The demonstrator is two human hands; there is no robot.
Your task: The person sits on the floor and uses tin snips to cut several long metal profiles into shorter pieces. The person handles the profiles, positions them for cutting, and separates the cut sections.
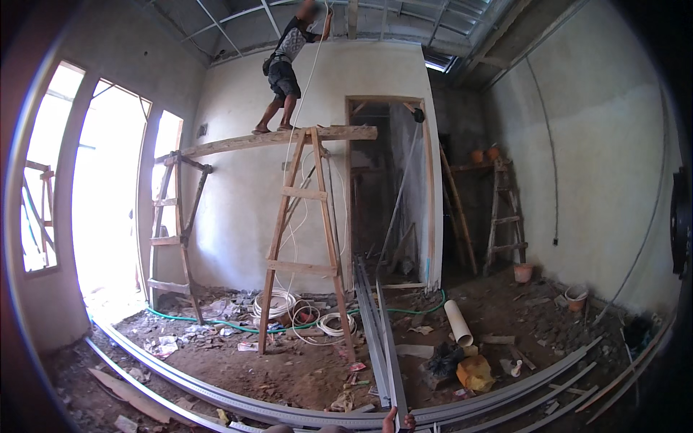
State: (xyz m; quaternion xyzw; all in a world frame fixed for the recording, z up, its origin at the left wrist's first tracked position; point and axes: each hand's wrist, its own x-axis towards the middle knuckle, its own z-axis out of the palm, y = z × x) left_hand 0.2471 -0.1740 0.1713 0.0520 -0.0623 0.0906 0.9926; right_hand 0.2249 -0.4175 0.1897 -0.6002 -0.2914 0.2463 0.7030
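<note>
At the bottom edge, right of the middle, my right hand (409, 421) is closed round the near end of a long grey metal channel (390, 353). Only its fingertips and part of the hand show, on both sides of the channel. The channel runs away from me across the dirt floor toward the doorway. Beside it lies another grey metal channel (369, 335). Longer metal channels (238, 399) stretch crosswise close in front of me. My left hand is out of the picture.
A person (289, 58) stands on a plank (238, 144) over wooden trestles (299, 267), reaching to the ceiling frame. White cable coils (274, 304), a green hose (195, 317), a pale pipe (458, 322) and a yellow bag (475, 373) lie on rubble. A doorway (382, 195) opens behind.
</note>
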